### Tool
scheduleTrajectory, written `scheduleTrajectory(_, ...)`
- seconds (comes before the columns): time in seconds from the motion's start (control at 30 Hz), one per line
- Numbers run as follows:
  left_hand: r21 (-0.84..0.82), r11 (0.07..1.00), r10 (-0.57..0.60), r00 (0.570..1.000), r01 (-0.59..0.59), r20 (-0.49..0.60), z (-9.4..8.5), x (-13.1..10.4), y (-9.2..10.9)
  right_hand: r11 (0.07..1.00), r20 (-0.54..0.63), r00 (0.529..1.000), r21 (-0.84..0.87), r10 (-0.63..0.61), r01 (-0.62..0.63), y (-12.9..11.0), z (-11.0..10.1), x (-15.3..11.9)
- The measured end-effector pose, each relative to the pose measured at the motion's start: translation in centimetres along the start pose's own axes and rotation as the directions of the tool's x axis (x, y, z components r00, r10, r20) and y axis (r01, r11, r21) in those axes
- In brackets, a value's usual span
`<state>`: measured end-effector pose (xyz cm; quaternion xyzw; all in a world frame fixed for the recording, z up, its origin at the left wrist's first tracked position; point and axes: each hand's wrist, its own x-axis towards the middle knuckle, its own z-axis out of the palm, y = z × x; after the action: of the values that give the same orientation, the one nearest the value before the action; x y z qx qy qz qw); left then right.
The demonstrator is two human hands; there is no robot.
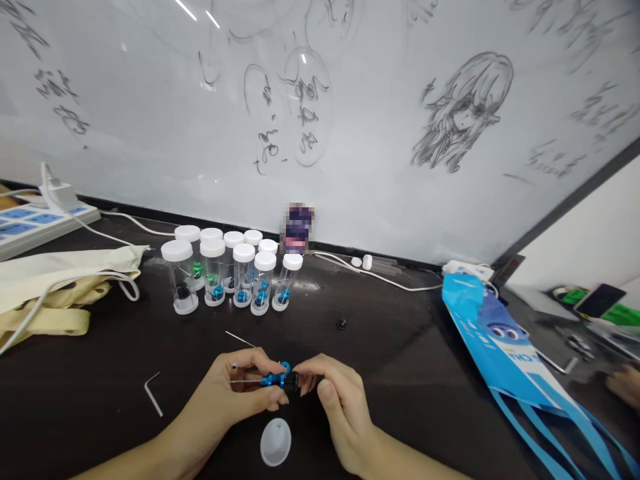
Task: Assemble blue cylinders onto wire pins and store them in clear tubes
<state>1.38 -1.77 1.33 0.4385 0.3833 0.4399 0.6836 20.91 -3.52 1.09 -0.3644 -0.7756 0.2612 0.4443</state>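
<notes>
Just above the dark table, my left hand [239, 393] is closed around a small blue and black metal part [274, 380], with a thin rod sticking out of it to the left. At the part's black right end are the fingertips of my right hand [336, 400], curled in and close together; whatever they pinch is too small to make out. Below the hands stands a small white cup [275, 442]. A small black piece [341, 324] lies beyond my right hand. An L-shaped hex key [153, 395] rests to the left of my left wrist.
Several clear tubes with white caps [244, 253] stand at the back left, holding blue, green or black pieces. A blue bag [505, 340] lies at right, a cream cloth bag [65, 267] and power strip [50, 223] at left. Another person's hand [625, 385] shows at the right edge.
</notes>
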Motion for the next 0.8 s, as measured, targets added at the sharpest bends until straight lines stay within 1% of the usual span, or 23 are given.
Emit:
scheduleTrajectory(0.17, 0.006, 1.0, -0.013, 0.999, 0.013, 0.037, -0.31, 0.08, -0.22, 1.0, -0.004, 1.0, 0.006, 0.027, -0.027, 0.08, 0.04, 0.07)
scheduleTrajectory(0.33, -0.003, 1.0, -0.008, 0.998, 0.008, 0.061, -0.36, 0.2, -0.2, 0.999, 0.008, 0.999, 0.012, -0.046, 0.046, 0.03, -0.05, 0.09)
scheduleTrajectory(0.5, 0.001, 1.0, -0.005, 1.0, 0.005, 0.023, -0.13, 0.12, -0.05, 0.999, 0.005, 1.0, 0.02, -0.025, 0.025, -0.09, -0.05, -0.01)
scheduleTrajectory(0.6, 0.007, 1.0, -0.007, 0.999, 0.007, 0.032, -0.11, 0.11, -0.06, 1.0, -0.008, 1.0, 0.018, -0.005, 0.005, -0.11, -0.04, 0.0)
scheduleTrajectory(0.8, 0.003, 1.0, -0.014, 0.999, 0.014, 0.038, -0.32, 0.18, -0.24, 0.999, -0.005, 0.999, 0.021, -0.032, 0.032, 0.04, 0.06, 0.09)
